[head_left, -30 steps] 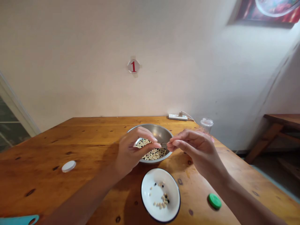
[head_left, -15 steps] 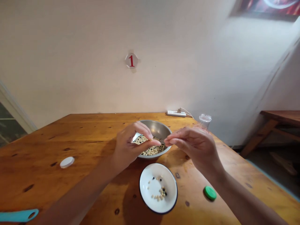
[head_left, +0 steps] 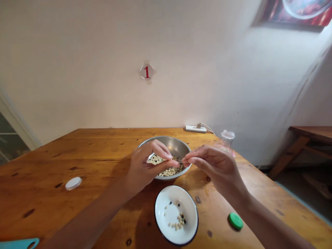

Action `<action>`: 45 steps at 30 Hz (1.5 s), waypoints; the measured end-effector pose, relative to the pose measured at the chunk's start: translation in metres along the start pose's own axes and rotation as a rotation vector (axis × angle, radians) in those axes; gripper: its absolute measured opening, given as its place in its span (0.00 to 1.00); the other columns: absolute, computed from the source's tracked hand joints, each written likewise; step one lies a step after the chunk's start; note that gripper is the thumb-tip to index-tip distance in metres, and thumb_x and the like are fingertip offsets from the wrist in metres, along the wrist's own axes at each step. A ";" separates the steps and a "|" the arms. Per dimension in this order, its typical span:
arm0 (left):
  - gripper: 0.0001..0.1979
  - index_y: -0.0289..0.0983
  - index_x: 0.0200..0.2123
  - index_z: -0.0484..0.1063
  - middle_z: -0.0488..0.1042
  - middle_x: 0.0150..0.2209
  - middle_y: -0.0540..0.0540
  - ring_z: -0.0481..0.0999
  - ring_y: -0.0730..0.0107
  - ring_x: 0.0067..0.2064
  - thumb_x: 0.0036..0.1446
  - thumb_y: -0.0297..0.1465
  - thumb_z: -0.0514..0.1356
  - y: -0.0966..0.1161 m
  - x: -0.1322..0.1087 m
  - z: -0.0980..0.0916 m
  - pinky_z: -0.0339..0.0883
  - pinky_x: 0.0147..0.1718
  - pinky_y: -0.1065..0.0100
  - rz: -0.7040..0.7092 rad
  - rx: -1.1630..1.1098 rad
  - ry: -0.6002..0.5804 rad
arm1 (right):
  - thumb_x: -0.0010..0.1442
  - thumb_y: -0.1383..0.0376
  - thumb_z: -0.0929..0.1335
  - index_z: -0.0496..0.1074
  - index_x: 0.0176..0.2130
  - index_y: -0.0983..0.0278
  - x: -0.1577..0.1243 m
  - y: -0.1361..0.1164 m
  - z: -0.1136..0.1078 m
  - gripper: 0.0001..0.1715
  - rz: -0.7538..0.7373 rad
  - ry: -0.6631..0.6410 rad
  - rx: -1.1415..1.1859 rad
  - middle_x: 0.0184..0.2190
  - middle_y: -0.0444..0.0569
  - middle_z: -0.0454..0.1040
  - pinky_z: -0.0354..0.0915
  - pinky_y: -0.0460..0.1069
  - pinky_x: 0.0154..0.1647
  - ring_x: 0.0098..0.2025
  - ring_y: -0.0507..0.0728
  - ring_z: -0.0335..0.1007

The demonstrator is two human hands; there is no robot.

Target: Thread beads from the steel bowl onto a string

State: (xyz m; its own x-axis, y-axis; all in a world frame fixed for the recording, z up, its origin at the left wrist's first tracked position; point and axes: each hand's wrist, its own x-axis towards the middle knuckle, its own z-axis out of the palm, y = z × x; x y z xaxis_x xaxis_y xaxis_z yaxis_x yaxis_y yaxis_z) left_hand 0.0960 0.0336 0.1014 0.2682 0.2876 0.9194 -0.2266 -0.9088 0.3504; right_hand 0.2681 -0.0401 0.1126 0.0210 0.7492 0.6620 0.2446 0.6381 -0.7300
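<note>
Both hands are raised over a steel bowl (head_left: 176,143) holding cream beans (head_left: 166,169) mixed with a few dark ones. My right hand (head_left: 212,167) pinches a thin metal tool (head_left: 179,161), probably tweezers, and much of it is hidden by my fingers. Its tip meets the closed fingertips of my left hand (head_left: 147,162). Whether those fingers hold a bean is too small to tell. Nearer me lies a white black-rimmed enamel plate (head_left: 190,207), with a small scatter of cream and black beans (head_left: 177,221) on it.
A transparent jar (head_left: 227,138) stands behind my right hand near the table's edge. A white lid (head_left: 73,183), a green cap (head_left: 235,221) and a blue board (head_left: 18,243) lie on the wooden table (head_left: 52,162). A power strip (head_left: 195,129) sits against the wall.
The whole view has shifted slightly with my head. My hands stay close together over the bowl, with the metal tool still between their fingertips.
</note>
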 end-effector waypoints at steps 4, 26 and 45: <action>0.12 0.36 0.27 0.67 0.72 0.26 0.52 0.73 0.76 0.30 0.45 0.24 0.69 -0.002 -0.001 0.000 0.69 0.29 0.72 0.011 0.003 -0.012 | 0.53 0.66 0.72 0.76 0.28 0.63 0.000 0.002 0.000 0.03 -0.014 -0.009 0.002 0.26 0.45 0.80 0.74 0.43 0.30 0.29 0.51 0.77; 0.10 0.35 0.25 0.65 0.72 0.24 0.52 0.69 0.77 0.26 0.54 0.30 0.63 -0.005 0.005 -0.009 0.63 0.27 0.74 0.312 0.446 -0.375 | 0.43 0.60 0.76 0.76 0.24 0.65 0.011 0.030 0.005 0.11 0.558 -0.306 0.355 0.20 0.43 0.76 0.67 0.42 0.28 0.24 0.47 0.71; 0.14 0.37 0.21 0.64 0.69 0.21 0.53 0.70 0.76 0.25 0.46 0.29 0.69 -0.003 0.022 -0.053 0.65 0.25 0.72 -0.112 0.085 -0.171 | 0.52 0.59 0.71 0.75 0.29 0.65 0.013 0.020 -0.007 0.11 0.428 -0.376 0.076 0.26 0.47 0.77 0.66 0.43 0.29 0.27 0.49 0.70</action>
State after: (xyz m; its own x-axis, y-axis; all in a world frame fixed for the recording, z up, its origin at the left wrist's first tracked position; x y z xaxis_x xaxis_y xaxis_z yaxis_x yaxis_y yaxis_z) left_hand 0.0531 0.0589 0.1302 0.4440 0.3397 0.8292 -0.1089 -0.8981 0.4262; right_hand 0.2796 -0.0192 0.1079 -0.2472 0.9462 0.2088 0.2194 0.2645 -0.9391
